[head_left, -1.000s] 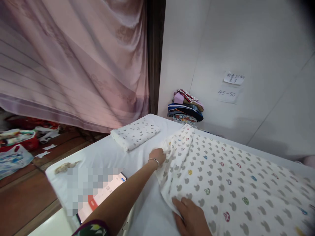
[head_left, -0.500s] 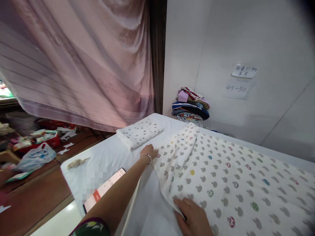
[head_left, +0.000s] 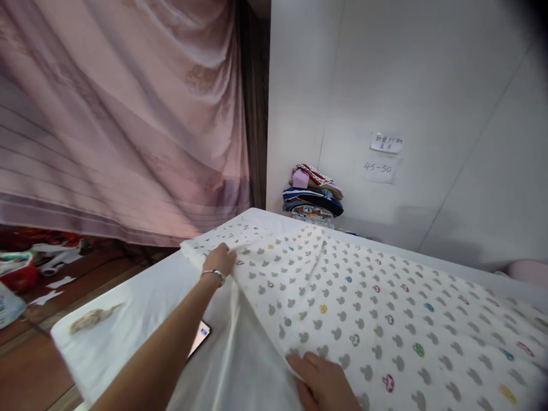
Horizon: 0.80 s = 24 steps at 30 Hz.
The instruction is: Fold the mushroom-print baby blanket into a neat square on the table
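A white patterned cloth (head_left: 363, 308) with grey and coloured mouse-head prints lies spread over the white-covered table (head_left: 128, 319). My left hand (head_left: 219, 260), with a bracelet on the wrist, is closed on the cloth's far left edge, stretched out toward a folded white cloth (head_left: 222, 235) that the spread one now partly covers. My right hand (head_left: 323, 382) is at the near edge of the patterned cloth, fingers pinched on its hem. A phone (head_left: 199, 337) lies on the table under my left forearm, mostly hidden.
A stack of folded coloured clothes (head_left: 312, 197) stands in the far corner against the white wall. A pink curtain (head_left: 120, 114) hangs at the left. A scrap of beige fabric (head_left: 89, 319) lies near the table's left edge. Bags and clutter sit on the floor at left.
My left hand has pulled the cloth's edge further left and away, over part of the folded cloth. The right hand stays at the near hem. The view has shifted.
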Available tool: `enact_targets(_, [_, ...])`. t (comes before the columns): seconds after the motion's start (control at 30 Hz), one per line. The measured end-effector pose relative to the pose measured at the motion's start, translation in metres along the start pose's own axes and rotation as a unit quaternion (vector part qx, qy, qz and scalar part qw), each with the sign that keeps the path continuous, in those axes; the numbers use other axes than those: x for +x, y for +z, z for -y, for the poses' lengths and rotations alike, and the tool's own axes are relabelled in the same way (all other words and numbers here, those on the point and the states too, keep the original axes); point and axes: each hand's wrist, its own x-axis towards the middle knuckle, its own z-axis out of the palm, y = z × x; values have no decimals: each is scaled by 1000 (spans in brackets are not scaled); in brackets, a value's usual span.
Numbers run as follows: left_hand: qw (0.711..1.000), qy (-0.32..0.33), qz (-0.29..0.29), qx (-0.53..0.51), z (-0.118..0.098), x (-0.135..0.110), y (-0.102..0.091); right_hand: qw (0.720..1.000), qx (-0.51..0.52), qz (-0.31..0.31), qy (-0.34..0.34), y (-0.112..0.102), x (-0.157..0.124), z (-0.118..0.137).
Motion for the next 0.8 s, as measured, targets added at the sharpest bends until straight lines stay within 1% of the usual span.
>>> enact_targets(0.07, [1000, -9, 5, 3, 28, -6, -11, 997, -31, 66, 5, 7, 2, 3])
enact_targets(0.13, [1000, -11, 22, 4, 53, -18, -15, 991, -51, 126, 14, 12, 1, 3])
enact_targets(0.2, [1000, 0, 27, -8, 68, -35, -18, 985, -23, 172, 21, 9, 1, 2])
enact_targets(0.23, [999, 13, 20, -23, 70, -45, -20, 981, 17, 193, 17, 3, 2, 1])
enact_targets(0.27, [998, 32, 10, -46, 68, -56, -22, 975, 69, 210, 13, -5, 6, -1])
enact_targets(0.33, [991, 89, -2, -100, 53, -81, -23, 956, 190, 222, 16, -28, 20, -6])
enact_targets(0.37, [985, 126, 5, -121, 39, -95, -21, 950, 234, 203, 45, -42, 31, -11])
enact_targets(0.4, [977, 169, 20, -130, 23, -110, -17, 946, 263, 169, 89, -55, 45, -18])
enact_targets(0.47, [956, 262, 73, -113, -13, -140, 1, 928, 297, 89, 208, -80, 80, -38])
enact_targets(0.5, [939, 314, 107, -89, -30, -155, 13, 918, 303, 71, 245, -89, 100, -50])
enact_targets(0.53, [917, 368, 140, -60, -46, -168, 28, 911, 295, 44, 285, -97, 118, -64])
enact_targets(0.57, [896, 407, 175, -25, -58, -180, 44, 909, 276, 32, 311, -102, 136, -79])
enact_targets(0.6, [870, 445, 213, -1, -68, -190, 59, 910, 238, 21, 340, -104, 152, -93])
enact_targets(0.63, [851, 463, 249, 17, -73, -198, 75, 908, 215, 12, 360, -105, 165, -106])
enact_targets(0.67, [844, 468, 260, 19, -76, -203, 89, 907, 193, 3, 373, -104, 176, -119])
enact_targets(0.73, [842, 476, 254, 3, -75, -206, 113, 909, 144, -15, 392, -97, 191, -140])
enact_targets(0.8, [846, 481, 229, -24, -70, -205, 131, 910, 94, -35, 402, -90, 201, -157])
